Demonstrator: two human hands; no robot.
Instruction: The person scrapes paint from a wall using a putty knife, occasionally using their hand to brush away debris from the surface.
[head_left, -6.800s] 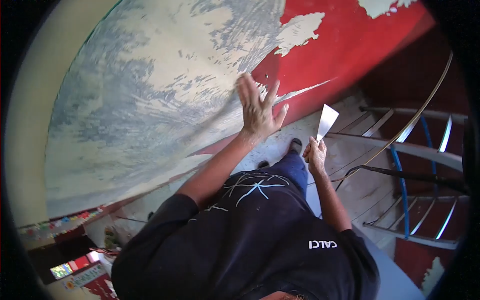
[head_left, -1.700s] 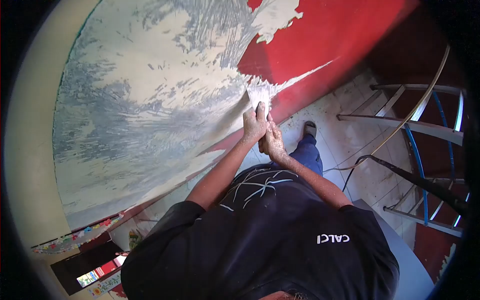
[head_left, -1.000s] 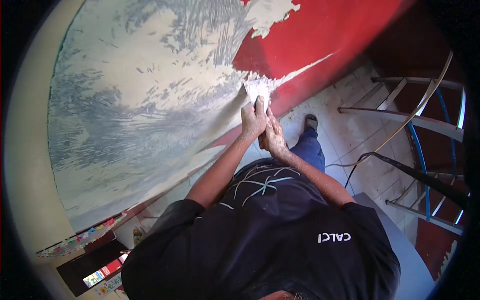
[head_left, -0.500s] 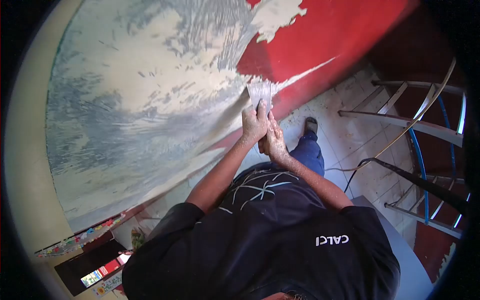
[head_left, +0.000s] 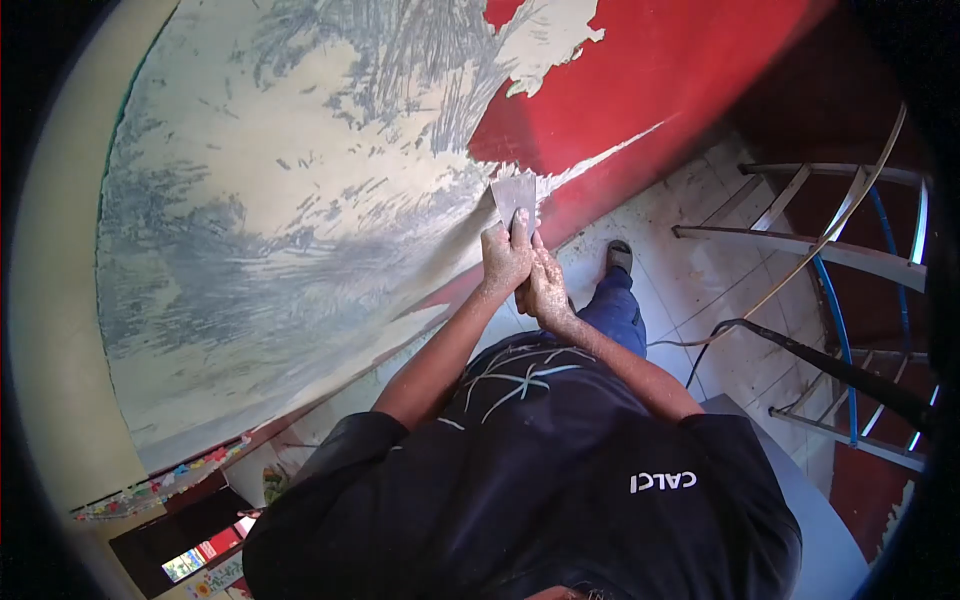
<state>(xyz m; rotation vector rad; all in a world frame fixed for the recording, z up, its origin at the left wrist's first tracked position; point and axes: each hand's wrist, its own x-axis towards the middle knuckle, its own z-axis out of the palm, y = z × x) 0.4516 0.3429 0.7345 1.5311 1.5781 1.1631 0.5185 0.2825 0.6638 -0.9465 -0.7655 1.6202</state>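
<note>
A putty knife [head_left: 516, 198] with a wide, pale-smeared metal blade has its edge against the wall, where the peeled area meets the red paint. My left hand [head_left: 507, 258] is closed around its handle, with one digit stretched up along the base of the blade. Pressed close beside it, my right hand [head_left: 546, 288] wraps the lower part of the grip; the handle itself is mostly hidden. Dust and pale flakes coat both hands and forearms. Ragged cream and grey patches cover the scraped wall [head_left: 250, 230], and red paint [head_left: 620, 90] stays on its upper right part.
A metal ladder [head_left: 800, 238] stands at the right, with a yellowish hose [head_left: 850, 215] and a blue strap [head_left: 838, 305] across it. Debris dots the tiled floor [head_left: 690, 280] near my shoe [head_left: 620, 255]. A dark bar [head_left: 840, 365] juts in from the right.
The putty knife and both hands have drawn slightly back toward my body. The blade now shows a flatter, greyer face. Both hands keep their grip, and the view has shifted a little.
</note>
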